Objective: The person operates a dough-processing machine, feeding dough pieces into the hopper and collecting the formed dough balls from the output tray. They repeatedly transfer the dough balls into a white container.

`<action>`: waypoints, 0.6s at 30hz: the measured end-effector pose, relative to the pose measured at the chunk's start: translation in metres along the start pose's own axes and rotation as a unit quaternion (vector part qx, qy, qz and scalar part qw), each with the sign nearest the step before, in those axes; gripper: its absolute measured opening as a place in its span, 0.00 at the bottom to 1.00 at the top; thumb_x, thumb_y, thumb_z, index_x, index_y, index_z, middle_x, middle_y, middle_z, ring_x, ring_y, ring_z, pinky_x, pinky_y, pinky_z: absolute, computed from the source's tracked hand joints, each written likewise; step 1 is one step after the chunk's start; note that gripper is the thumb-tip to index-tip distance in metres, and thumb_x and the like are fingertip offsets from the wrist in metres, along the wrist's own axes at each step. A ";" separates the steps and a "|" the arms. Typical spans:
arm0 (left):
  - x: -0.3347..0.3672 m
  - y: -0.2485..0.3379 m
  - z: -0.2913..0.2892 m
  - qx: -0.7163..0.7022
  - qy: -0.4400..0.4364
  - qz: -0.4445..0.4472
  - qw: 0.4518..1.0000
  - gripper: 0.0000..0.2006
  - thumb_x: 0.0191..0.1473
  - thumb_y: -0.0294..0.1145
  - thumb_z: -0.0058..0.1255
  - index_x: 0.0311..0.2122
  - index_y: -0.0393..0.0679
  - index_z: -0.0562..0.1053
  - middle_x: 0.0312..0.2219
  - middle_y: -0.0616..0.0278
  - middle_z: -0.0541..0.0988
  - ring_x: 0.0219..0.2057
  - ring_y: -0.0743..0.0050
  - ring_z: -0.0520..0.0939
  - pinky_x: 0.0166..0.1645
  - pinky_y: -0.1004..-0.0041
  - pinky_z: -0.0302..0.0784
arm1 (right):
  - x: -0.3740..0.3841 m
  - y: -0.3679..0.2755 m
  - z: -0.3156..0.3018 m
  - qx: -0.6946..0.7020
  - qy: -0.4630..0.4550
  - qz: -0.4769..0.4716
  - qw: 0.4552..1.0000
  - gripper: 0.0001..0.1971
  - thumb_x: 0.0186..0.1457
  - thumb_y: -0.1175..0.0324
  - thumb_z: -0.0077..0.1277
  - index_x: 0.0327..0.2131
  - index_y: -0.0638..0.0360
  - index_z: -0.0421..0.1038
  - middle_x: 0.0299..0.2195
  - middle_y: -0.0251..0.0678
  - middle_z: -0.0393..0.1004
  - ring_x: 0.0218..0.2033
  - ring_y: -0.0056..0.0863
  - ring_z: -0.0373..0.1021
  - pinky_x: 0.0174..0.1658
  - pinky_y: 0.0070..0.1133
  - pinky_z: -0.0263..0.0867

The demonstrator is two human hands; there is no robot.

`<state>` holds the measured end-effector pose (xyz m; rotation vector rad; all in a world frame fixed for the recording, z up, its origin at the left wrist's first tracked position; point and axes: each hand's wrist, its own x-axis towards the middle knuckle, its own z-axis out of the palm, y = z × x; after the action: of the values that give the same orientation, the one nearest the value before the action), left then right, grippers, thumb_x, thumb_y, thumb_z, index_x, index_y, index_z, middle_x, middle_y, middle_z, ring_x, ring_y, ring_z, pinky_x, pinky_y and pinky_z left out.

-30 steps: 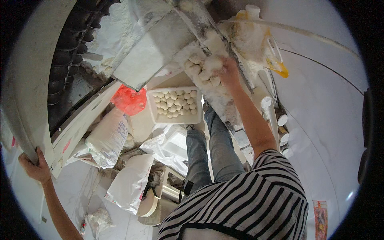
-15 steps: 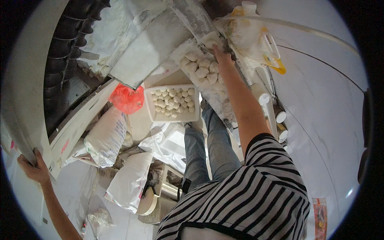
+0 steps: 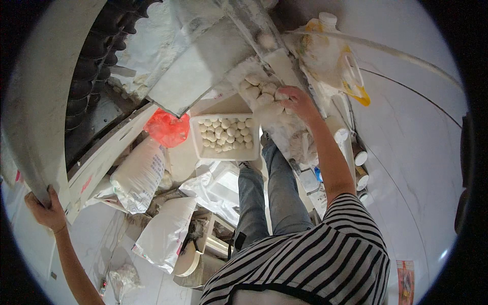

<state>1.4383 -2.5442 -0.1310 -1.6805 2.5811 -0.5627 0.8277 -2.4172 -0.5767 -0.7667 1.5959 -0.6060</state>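
Pulled back: right hand (image 3: 299,100), now just beside floured dough balls (image 3: 252,92) on its left; whether it's grasping, I can't tell. Left hand (image 3: 49,212) clutches the white panel (image 3: 38,137) by its edge. Hasty sweeping could squash or scatter that dough.

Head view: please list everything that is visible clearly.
Tray: one, white, centre
Dough balls: many, white, in tray
Floured dough pieces: several, white, upper right of tray
Plastic bag: one, red, beside tray
Sacks: two, white, lower left
Jug: one, white and yellow, upper right
Ribbed object: count unclear, black, upper left
Panel: one, grey, far left
Striped shirt: one, black and white, bottom
Jeans: one pair, blue, centre
Left hand: one, bare, gripping panel
Right hand: one, bare, at floured dough pieces
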 end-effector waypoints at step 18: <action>-0.003 0.005 0.000 0.001 0.011 -0.031 0.999 0.20 0.45 0.36 0.62 0.35 0.36 0.64 0.29 0.54 0.64 0.29 0.57 0.67 0.34 0.68 0.64 | 0.179 -0.021 0.035 0.611 -0.044 0.104 0.783 0.04 0.62 0.69 0.45 0.35 0.59 0.66 0.32 0.37 0.73 0.35 0.33 0.71 0.39 0.31 0.73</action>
<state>1.4355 -2.5398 -0.1328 -1.7691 2.5499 -0.5911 0.8513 -2.5660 -0.6817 0.3621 0.8532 -1.2096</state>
